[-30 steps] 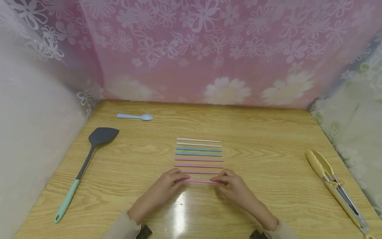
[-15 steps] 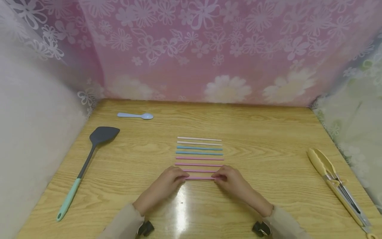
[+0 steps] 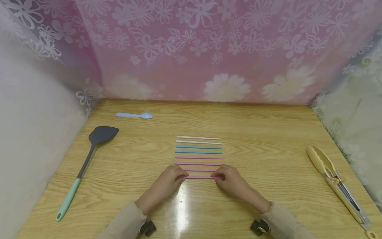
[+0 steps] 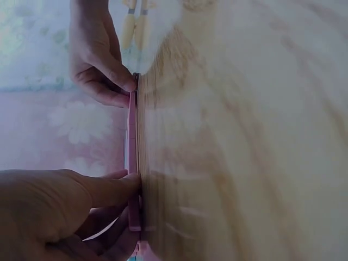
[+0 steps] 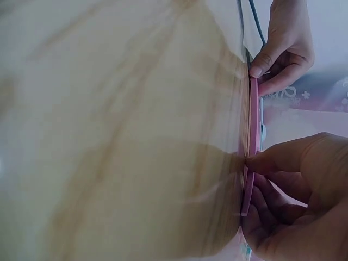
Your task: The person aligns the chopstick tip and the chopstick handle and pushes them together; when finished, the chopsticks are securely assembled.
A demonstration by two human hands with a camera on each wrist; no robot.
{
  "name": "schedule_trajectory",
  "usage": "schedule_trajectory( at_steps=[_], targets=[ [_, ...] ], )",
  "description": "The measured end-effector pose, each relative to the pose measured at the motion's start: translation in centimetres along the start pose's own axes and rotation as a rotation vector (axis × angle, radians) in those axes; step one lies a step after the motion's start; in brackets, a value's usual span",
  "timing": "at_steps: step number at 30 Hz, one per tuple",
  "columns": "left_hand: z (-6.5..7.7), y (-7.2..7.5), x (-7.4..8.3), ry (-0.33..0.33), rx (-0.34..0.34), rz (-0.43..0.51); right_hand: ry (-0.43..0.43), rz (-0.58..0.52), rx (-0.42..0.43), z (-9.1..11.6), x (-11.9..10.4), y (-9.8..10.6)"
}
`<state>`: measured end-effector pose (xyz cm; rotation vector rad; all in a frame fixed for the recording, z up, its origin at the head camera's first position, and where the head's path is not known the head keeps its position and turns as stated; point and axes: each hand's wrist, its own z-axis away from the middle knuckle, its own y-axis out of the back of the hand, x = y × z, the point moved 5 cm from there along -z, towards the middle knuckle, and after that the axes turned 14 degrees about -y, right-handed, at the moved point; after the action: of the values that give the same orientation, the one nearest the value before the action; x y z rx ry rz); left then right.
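Observation:
A pink chopstick lies crosswise on the table as the nearest of a row of parallel chopsticks. My left hand pinches it near its left end between thumb and fingers. At the other end my right hand pinches the same chopstick. Both wrist views show the pink chopstick low against the tabletop, its square end sticking out past the fingers. Beyond it lie more pink chopsticks, two blue chopsticks and two white chopsticks. My fingers cover parts of the nearest ones.
On the left of the wooden table lies a spatula with a dark head and mint handle. A light blue spoon lies at the back left. Yellow tongs lie at the right edge. Flowered cloth hangs behind.
Both hands have kept hold of the nearest pink chopstick, which has shifted slightly away toward the row. The right fingers have drawn in closer around its end. The other chopsticks stay in place.

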<state>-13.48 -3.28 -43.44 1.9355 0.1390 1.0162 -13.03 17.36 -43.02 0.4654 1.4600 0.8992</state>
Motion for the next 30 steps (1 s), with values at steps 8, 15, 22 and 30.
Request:
schedule_trajectory(
  at_steps=[8,15,22,30],
  targets=[
    [0.13,-0.08,0.01,-0.009,0.003,-0.028,-0.037,0.009,0.006,-0.04,-0.03,-0.15],
    [0.29,-0.10,-0.03,0.000,0.000,-0.040,0.029,-0.006,0.028,0.10,0.05,-0.16],
    [0.46,-0.18,-0.13,0.008,-0.010,-0.040,0.012,0.006,0.018,0.32,-0.46,-0.03],
    [0.89,-0.11,0.19,0.013,0.027,-0.025,-0.019,0.048,0.038,0.59,-0.67,0.12]
  ],
)
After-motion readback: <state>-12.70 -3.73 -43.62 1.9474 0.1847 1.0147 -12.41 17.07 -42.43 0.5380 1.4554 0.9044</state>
